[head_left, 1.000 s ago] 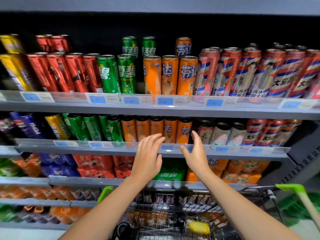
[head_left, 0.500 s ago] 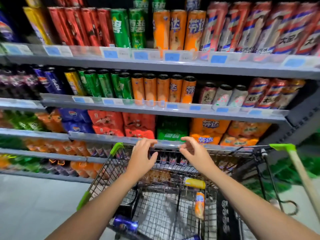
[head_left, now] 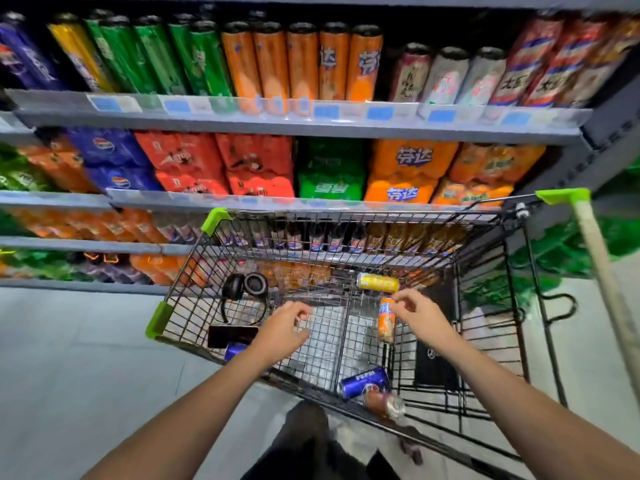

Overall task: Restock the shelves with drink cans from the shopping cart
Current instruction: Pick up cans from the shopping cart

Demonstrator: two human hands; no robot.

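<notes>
A person leaned over a wire shopping cart [head_left: 180, 306] parked against the drink shelves [head_left: 298, 128], with both hands inside the basket. The right hand [head_left: 420, 315] had its fingertips curled at the top of an orange soda can [head_left: 387, 318] lying in the cart; whether they pinched it or only touched it could not be told. The left hand [head_left: 285, 329] hovered beside it with fingers loosely bent, holding nothing. The restocking looked well advanced but unfinished: the shelf row above stood packed with upright blue, yellow, green and orange cans, yet several loose cans lay in the basket, among them a yellow can [head_left: 377, 283] near the far wall, a blue Pepsi can [head_left: 365, 382] near the person, a partly hidden blue can [head_left: 234, 351] at the left edge, and a blurred reddish can [head_left: 382, 403] at the near rim. A pair of headphones [head_left: 245, 287] and a dark phone [head_left: 232, 336] also lay in the basket. By appearances the orange can would be next, bound for the orange row [head_left: 303, 62] on the shelf above, with four or so cans to follow
</notes>
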